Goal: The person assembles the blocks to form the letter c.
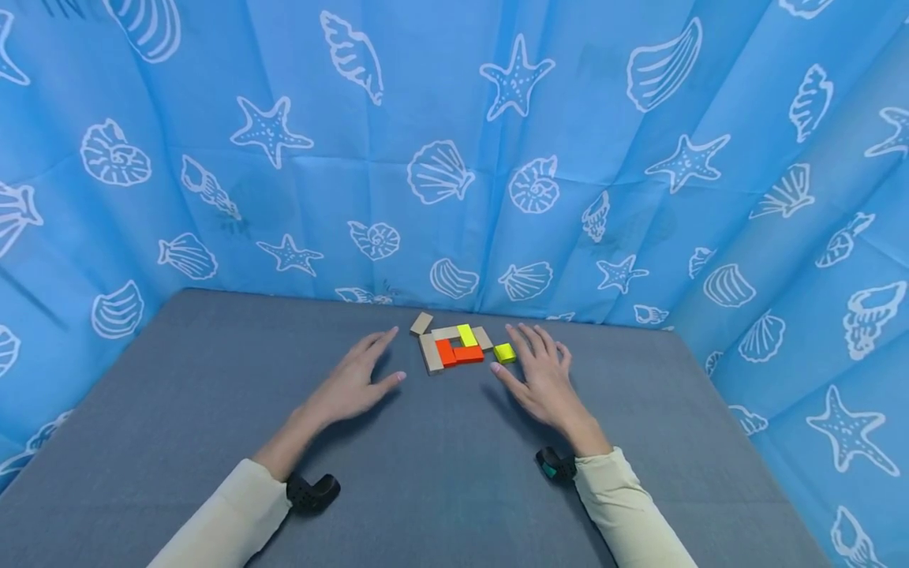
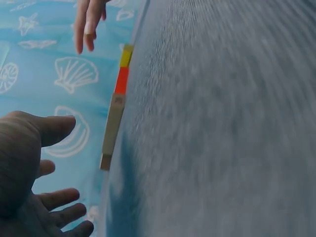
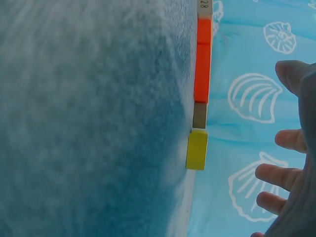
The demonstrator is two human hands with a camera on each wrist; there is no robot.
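A small group of rectangular blocks lies flat on the grey table. It has a long plain wood block (image 1: 430,353) on its left side, two orange blocks (image 1: 468,355) along the front, a yellow block (image 1: 466,335) and more plain wood at the back. A loose wood block (image 1: 421,323) lies at the back left, and a separate yellow block (image 1: 504,353) at the right. My left hand (image 1: 355,380) hovers left of the group, fingers extended, holding nothing. Nearest to the separate yellow block is my right hand (image 1: 543,380), its fingers spread and empty.
A grey cloth-covered table (image 1: 440,481) spreads out under both hands. Behind it and at the sides hangs a blue curtain (image 1: 398,205) with white shells and starfish. Black wrist devices (image 1: 312,493) sit at both sleeve cuffs.
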